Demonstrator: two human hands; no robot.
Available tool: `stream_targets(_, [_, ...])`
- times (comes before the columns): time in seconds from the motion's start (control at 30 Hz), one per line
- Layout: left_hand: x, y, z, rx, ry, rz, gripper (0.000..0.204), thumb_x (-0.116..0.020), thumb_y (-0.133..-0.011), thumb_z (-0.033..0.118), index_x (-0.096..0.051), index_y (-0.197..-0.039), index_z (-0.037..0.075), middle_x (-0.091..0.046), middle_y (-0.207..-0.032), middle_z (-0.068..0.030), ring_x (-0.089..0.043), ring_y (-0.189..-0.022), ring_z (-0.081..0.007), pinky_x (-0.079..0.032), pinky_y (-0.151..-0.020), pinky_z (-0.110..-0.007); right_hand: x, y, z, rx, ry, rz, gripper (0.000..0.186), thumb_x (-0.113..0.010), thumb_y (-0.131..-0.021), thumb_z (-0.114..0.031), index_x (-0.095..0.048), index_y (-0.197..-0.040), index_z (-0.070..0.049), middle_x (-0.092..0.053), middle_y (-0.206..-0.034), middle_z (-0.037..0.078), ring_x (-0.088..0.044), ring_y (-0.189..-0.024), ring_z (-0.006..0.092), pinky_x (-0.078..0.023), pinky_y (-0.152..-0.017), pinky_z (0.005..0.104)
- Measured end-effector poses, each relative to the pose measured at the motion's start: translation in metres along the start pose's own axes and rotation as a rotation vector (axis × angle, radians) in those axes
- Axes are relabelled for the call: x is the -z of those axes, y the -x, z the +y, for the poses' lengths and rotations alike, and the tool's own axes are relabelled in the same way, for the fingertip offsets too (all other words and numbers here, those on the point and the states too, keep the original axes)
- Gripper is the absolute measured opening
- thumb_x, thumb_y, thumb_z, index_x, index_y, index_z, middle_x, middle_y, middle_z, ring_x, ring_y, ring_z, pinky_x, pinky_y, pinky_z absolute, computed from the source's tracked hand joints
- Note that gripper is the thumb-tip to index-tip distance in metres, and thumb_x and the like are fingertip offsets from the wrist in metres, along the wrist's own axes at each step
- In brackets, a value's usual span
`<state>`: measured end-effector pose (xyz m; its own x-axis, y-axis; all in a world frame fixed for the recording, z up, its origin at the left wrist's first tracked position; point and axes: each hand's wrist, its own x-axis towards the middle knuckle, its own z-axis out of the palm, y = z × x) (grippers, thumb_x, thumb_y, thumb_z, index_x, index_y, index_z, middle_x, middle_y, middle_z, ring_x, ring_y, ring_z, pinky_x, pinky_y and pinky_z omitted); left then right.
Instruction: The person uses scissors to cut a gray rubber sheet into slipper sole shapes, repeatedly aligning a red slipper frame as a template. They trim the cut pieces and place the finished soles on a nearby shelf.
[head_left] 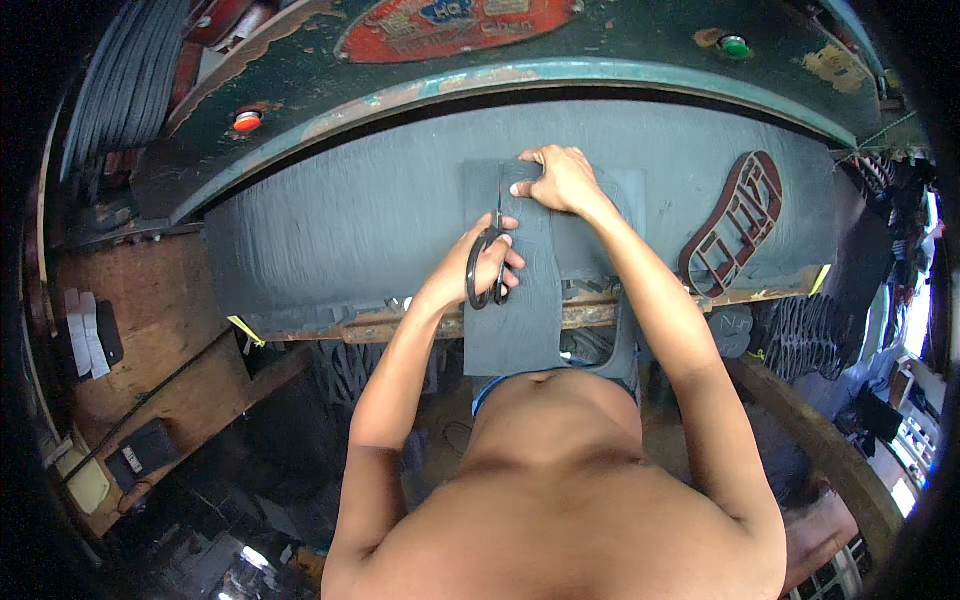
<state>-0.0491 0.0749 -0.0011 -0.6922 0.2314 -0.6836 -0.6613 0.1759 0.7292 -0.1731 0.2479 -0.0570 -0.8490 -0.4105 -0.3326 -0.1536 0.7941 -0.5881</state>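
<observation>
The left hand (490, 262) has its fingers through the loops of black scissors (489, 262), grip closed on the handles, forearm rising from the lower left with the wrist bent inward. The blades point up from the grip into a dark sheet (520, 320) lying on the grey worktop (350, 220) and hanging over its near edge. Just above and right of that grip, the right hand (560, 180) presses flat on the sheet, fingers spread, arm stretched straight.

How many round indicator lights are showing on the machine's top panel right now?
2: a red light at the panel's left, a green light at its upper right. More may be hidden beyond the frame.
</observation>
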Motion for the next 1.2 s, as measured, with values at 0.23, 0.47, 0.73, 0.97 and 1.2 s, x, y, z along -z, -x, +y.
stream_targets(0.23, [-0.004, -0.001, 0.000, 0.015, 0.000, -0.006, 0.038, -0.039, -0.108, 0.017, -0.040, -0.141, -0.002, -0.069, -0.093, -0.0150, -0.068, -0.068, -0.0171, -0.055, -0.060, -0.031, -0.008, 0.004, 0.006, 0.038, -0.021, 0.075, 0.057, -0.087, -0.071, -0.043, -0.077, -0.120, -0.014, -0.075, -0.115, 0.016, -0.069, -0.113, 0.0308, -0.045, -0.104, 0.0448])
stream_targets(0.47, [-0.004, -0.002, 0.004, 0.036, -0.009, -0.009, 0.039, -0.037, -0.108, 0.018, -0.042, -0.141, -0.002, -0.071, -0.095, -0.0172, -0.070, -0.068, -0.0176, -0.054, -0.058, -0.030, -0.010, 0.008, 0.006, 0.086, -0.051, 0.140, 0.049, -0.085, -0.074, -0.039, -0.078, -0.116, -0.015, -0.075, -0.117, 0.010, -0.069, -0.110, 0.0292, -0.043, -0.102, 0.0427])
stream_targets(0.73, [0.004, 0.004, 0.027, 0.185, 0.026, -0.117, 0.045, -0.039, -0.109, 0.023, -0.037, -0.149, 0.002, -0.074, -0.103, -0.0201, -0.070, -0.068, -0.0177, -0.056, -0.055, -0.029, -0.030, 0.022, 0.011, 0.352, -0.111, 0.481, 0.027, -0.083, -0.075, -0.029, -0.078, -0.095, -0.012, -0.072, -0.091, 0.002, -0.067, -0.093, 0.0229, -0.037, -0.090, 0.0403])
stream_targets(0.97, [0.000, -0.007, 0.040, 0.181, -0.059, -0.056, 0.050, -0.041, -0.110, 0.028, -0.038, -0.151, -0.002, -0.074, -0.086, -0.0174, -0.065, -0.056, -0.0163, -0.051, -0.049, -0.030, -0.041, 0.024, 0.015, 0.428, -0.110, 0.603, 0.023, -0.083, -0.074, -0.028, -0.078, -0.090, -0.012, -0.070, -0.086, 0.001, -0.063, -0.084, 0.0210, -0.036, -0.086, 0.0387])
stream_targets(1.2, [-0.014, 0.032, 0.040, 0.027, 0.066, 0.006, 0.050, -0.051, -0.107, 0.040, -0.051, -0.142, 0.004, -0.069, -0.073, -0.0122, -0.057, -0.048, -0.0124, -0.045, -0.044, -0.028, -0.032, 0.022, 0.019, 0.397, -0.107, 0.495, 0.039, -0.084, -0.076, -0.034, -0.077, -0.102, -0.006, -0.070, -0.096, 0.006, -0.064, -0.096, 0.0245, -0.038, -0.089, 0.0387])
